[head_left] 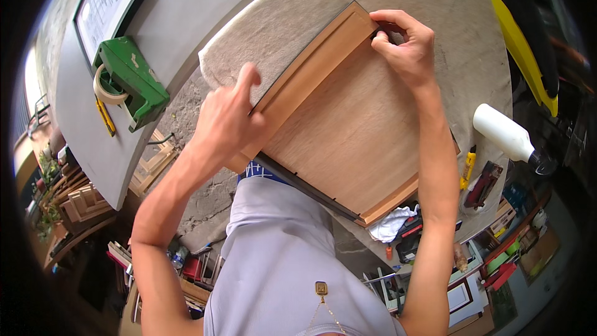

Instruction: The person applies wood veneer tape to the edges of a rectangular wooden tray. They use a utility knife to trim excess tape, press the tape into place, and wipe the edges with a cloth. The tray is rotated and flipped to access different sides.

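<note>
A dark-edged picture frame (297, 179) lies face down and turned at an angle in front of me, its wooden backing panel (348, 130) showing. Brown strips of what looks like tape (317, 65) run along its upper left and lower right sides. Small dark tabs stick out along the near edge. My right hand (407, 43) grips the frame's far right corner, thumb and forefinger closed round it. Over the left edge is my left hand (227, 112), forefinger raised and thumb apart; it is slightly blurred and hides the strip below it.
On a grey board at left are a green tape dispenser (134, 81), a yellow cutter (104, 117) and a framed picture (102, 9). A white bottle (504, 132), a yellow marker (467, 168) and a white cloth (393, 224) lie right of the frame on the covered table (460, 0).
</note>
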